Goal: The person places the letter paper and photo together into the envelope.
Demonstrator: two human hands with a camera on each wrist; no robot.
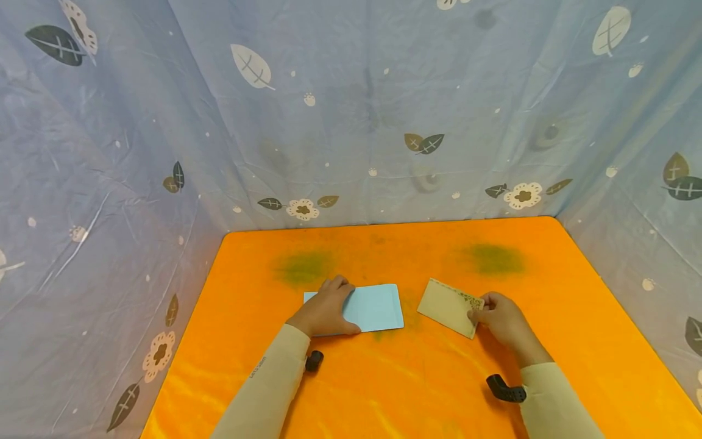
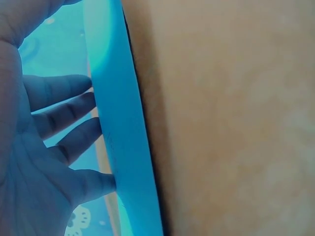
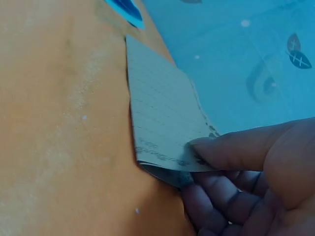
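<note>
A light blue envelope (image 1: 378, 305) (image 2: 120, 123) lies flat on the orange table (image 1: 439, 384). My left hand (image 1: 326, 308) (image 2: 44, 137) rests on its left part, the fingers fairly straight and touching its surface. To the right, my right hand (image 1: 501, 317) (image 3: 246, 187) pinches the near right corner of a folded beige sheet of lined paper (image 1: 446, 306) (image 3: 162, 118), thumb on top and fingers underneath. That corner is raised a little off the table. A corner of the blue envelope (image 3: 125, 10) shows beyond the paper in the right wrist view.
A blue curtain with a leaf and flower print (image 1: 351, 122) encloses the table at the back and on both sides. Two greenish stains (image 1: 304, 266) (image 1: 493, 258) mark the orange surface behind the papers. Black wrist mounts (image 1: 314, 360) (image 1: 504, 390) sit on both sleeves.
</note>
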